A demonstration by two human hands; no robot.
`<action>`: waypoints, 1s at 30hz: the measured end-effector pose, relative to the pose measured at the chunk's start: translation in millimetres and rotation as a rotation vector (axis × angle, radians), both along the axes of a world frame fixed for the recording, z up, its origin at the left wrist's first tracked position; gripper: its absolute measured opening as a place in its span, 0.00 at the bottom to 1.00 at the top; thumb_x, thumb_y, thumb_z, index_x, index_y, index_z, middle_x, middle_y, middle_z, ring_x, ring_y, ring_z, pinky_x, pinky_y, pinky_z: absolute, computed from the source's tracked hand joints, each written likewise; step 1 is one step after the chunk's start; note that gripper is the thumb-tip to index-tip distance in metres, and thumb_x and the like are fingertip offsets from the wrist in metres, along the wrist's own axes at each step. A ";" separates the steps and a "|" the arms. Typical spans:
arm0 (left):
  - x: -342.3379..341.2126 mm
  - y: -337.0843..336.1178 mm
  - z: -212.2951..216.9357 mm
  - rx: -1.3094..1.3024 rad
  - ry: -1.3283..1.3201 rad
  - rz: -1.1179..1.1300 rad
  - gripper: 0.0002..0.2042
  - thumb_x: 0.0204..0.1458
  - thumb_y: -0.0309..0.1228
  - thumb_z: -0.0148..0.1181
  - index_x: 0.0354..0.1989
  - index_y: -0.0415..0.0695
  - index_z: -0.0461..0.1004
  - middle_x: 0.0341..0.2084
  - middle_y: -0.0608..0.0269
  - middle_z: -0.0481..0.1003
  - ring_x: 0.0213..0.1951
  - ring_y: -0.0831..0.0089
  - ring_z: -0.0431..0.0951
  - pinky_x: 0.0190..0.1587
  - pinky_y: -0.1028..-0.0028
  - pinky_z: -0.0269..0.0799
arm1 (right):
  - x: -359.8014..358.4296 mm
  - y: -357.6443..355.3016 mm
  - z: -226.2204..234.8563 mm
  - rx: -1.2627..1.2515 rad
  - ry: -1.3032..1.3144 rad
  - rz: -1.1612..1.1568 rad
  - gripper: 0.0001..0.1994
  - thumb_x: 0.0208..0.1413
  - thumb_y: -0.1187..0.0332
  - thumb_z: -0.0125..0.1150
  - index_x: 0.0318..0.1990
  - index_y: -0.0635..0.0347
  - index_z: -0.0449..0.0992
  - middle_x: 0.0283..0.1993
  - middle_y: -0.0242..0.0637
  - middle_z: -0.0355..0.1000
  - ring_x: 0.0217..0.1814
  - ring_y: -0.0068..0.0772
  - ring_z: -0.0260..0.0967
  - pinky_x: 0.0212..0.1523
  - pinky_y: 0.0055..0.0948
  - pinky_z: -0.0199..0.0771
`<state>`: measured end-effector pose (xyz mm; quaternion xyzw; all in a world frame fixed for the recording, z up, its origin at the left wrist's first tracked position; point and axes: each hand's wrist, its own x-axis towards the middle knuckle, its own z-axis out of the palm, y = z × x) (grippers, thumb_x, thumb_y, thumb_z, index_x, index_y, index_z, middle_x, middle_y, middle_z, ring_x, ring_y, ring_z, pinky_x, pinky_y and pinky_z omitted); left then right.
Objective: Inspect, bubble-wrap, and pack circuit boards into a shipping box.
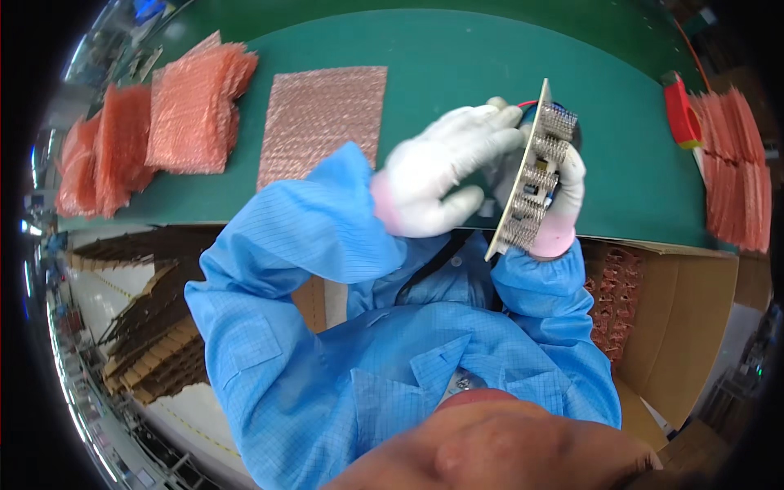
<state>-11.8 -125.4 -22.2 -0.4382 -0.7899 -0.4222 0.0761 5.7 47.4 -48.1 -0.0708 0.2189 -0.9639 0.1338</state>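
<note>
Both gloved hands — left hand (441, 175), right hand (563, 200) — grip an edge-on, heatsink-studded circuit board (529, 175).

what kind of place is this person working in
Probably an electronics factory packing station: gloved hands hold a circuit board over a green work mat, with stacks of pink bubble bags and a cardboard box nearby.

Sleeves: light blue coverall fabric with a fine grid weave, loose and creased, reaching to the wrists.
Left hand (437, 175): white knit glove, pale pink cuff band at the wrist.
Right hand (563, 200): matching white glove with pink cuff, mostly hidden.
Chest: same blue cloth, seamed panels, possibly a small metal fastener near the collar.
</note>
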 end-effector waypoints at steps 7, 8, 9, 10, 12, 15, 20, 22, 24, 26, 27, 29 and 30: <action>27.9 -12.5 -24.8 -0.120 0.284 -0.032 0.23 0.36 0.26 0.54 0.47 0.42 0.67 0.49 0.55 0.66 0.55 0.62 0.63 0.60 0.63 0.53 | 3.7 -4.3 5.4 0.176 0.000 -0.240 0.27 0.49 0.56 0.52 0.53 0.64 0.61 0.49 0.44 0.64 0.49 0.40 0.65 0.53 0.36 0.64; 34.2 -23.4 -22.3 -0.189 0.329 -0.118 0.18 0.37 0.29 0.55 0.42 0.45 0.71 0.44 0.61 0.70 0.49 0.66 0.69 0.54 0.66 0.62 | -0.3 0.7 12.1 0.154 -0.044 -0.314 0.23 0.50 0.58 0.53 0.51 0.63 0.63 0.43 0.40 0.67 0.44 0.35 0.67 0.50 0.35 0.66; 40.3 -35.0 -13.4 -0.273 0.244 -0.116 0.17 0.39 0.28 0.55 0.42 0.43 0.71 0.42 0.59 0.71 0.45 0.64 0.71 0.50 0.66 0.65 | -9.9 16.7 6.6 -0.061 0.018 -0.126 0.18 0.49 0.64 0.55 0.46 0.62 0.63 0.37 0.36 0.64 0.36 0.28 0.64 0.42 0.28 0.67; 44.0 -48.8 -3.8 -0.355 0.158 -0.118 0.16 0.41 0.28 0.56 0.42 0.42 0.71 0.40 0.58 0.72 0.41 0.62 0.73 0.46 0.66 0.68 | -20.0 35.7 -1.2 -0.276 0.079 0.057 0.14 0.48 0.70 0.56 0.41 0.61 0.63 0.31 0.32 0.62 0.28 0.22 0.61 0.34 0.22 0.67; 30.7 -82.5 8.1 -0.317 -0.089 0.183 0.13 0.42 0.31 0.58 0.38 0.42 0.72 0.35 0.57 0.73 0.37 0.62 0.73 0.40 0.68 0.70 | -10.3 49.4 5.7 -0.304 -0.121 0.100 0.12 0.47 0.75 0.57 0.34 0.56 0.59 0.26 0.28 0.57 0.23 0.18 0.53 0.26 0.15 0.61; 24.4 -106.6 -0.5 -0.567 -0.133 0.535 0.11 0.43 0.34 0.59 0.32 0.39 0.72 0.31 0.58 0.73 0.35 0.62 0.74 0.38 0.69 0.69 | 3.7 49.9 -27.3 0.516 -0.222 -0.323 0.07 0.49 0.69 0.54 0.35 0.60 0.67 0.26 0.28 0.63 0.25 0.21 0.60 0.31 0.23 0.68; 9.5 -94.6 -22.3 -0.481 -0.453 0.603 0.13 0.45 0.39 0.55 0.31 0.41 0.73 0.25 0.56 0.74 0.30 0.63 0.75 0.35 0.68 0.70 | 2.2 -1.1 12.8 0.733 -0.086 -0.073 0.15 0.45 0.68 0.59 0.42 0.64 0.70 0.25 0.27 0.68 0.18 0.15 0.62 0.13 0.14 0.59; 5.9 -86.7 -19.4 -0.319 -0.775 0.528 0.13 0.47 0.38 0.54 0.34 0.41 0.74 0.24 0.55 0.75 0.29 0.68 0.76 0.34 0.72 0.70 | 2.0 -10.3 18.7 0.815 -0.030 -0.155 0.14 0.46 0.68 0.61 0.41 0.62 0.71 0.23 0.27 0.67 0.13 0.15 0.59 0.10 0.14 0.57; 1.2 -72.0 -24.5 -0.330 -0.785 0.488 0.13 0.47 0.36 0.54 0.36 0.41 0.75 0.24 0.56 0.76 0.28 0.72 0.76 0.33 0.75 0.70 | 3.2 -13.4 20.1 0.889 0.019 -0.303 0.14 0.45 0.68 0.63 0.40 0.62 0.71 0.22 0.27 0.67 0.11 0.15 0.57 0.09 0.13 0.57; 0.9 -59.0 -27.3 -0.108 -0.901 0.416 0.07 0.50 0.28 0.52 0.30 0.35 0.73 0.15 0.65 0.70 0.15 0.81 0.67 0.17 0.81 0.61 | 3.0 -19.2 20.0 0.863 0.062 -0.374 0.19 0.43 0.71 0.65 0.45 0.62 0.68 0.26 0.28 0.68 0.17 0.14 0.62 0.14 0.15 0.62; 0.9 -58.8 -27.2 -0.107 -0.901 0.404 0.07 0.50 0.28 0.52 0.30 0.35 0.73 0.15 0.65 0.70 0.15 0.81 0.67 0.17 0.81 0.61 | 2.6 -23.3 14.8 1.001 0.246 -0.511 0.21 0.43 0.72 0.65 0.47 0.61 0.67 0.28 0.28 0.69 0.22 0.16 0.64 0.20 0.16 0.65; -1.4 -63.4 -24.9 -0.159 -0.897 0.372 0.11 0.48 0.32 0.55 0.34 0.37 0.74 0.22 0.58 0.74 0.25 0.76 0.73 0.29 0.78 0.67 | -7.9 -29.1 -0.7 1.141 0.646 -0.641 0.26 0.41 0.72 0.64 0.51 0.57 0.64 0.34 0.30 0.70 0.32 0.21 0.68 0.35 0.20 0.69; -3.3 -67.5 -24.3 -0.186 -0.897 0.362 0.13 0.47 0.34 0.56 0.37 0.38 0.75 0.26 0.55 0.76 0.29 0.74 0.76 0.35 0.76 0.70 | -5.9 -30.2 -3.0 1.328 0.711 -0.712 0.27 0.42 0.70 0.65 0.52 0.56 0.63 0.34 0.33 0.70 0.33 0.24 0.69 0.37 0.21 0.69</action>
